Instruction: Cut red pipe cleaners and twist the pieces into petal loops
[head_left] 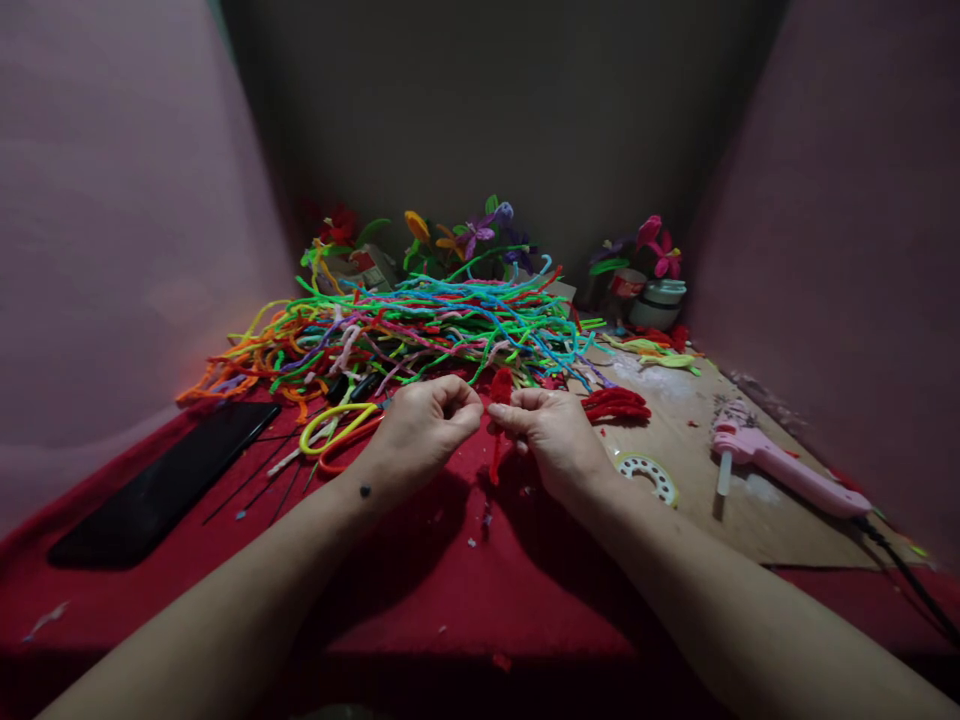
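My right hand [555, 435] pinches a red pipe cleaner [501, 388] between thumb and fingers. Its top looks bent into a fuzzy loop, and a thin end hangs below the fingers. Close beside it, my left hand [435, 425] has thumb and forefinger pressed together; whatever lies between them is too small to make out. Beyond both hands spreads a big heap of pipe cleaners [450, 325] in many colours. Just right of my right hand, a bundle of red pipe cleaner pieces [616, 405] rests on a cardboard sheet [675, 475].
Scissors with yellow and red handles [337, 428], thin dark sticks [259, 475] and a black phone [165, 485] lie at left. A pink glue gun [795, 470] with a cord and a white tape roll [646, 478] sit at right. Fuzzy flowers [476, 235] stand behind the heap.
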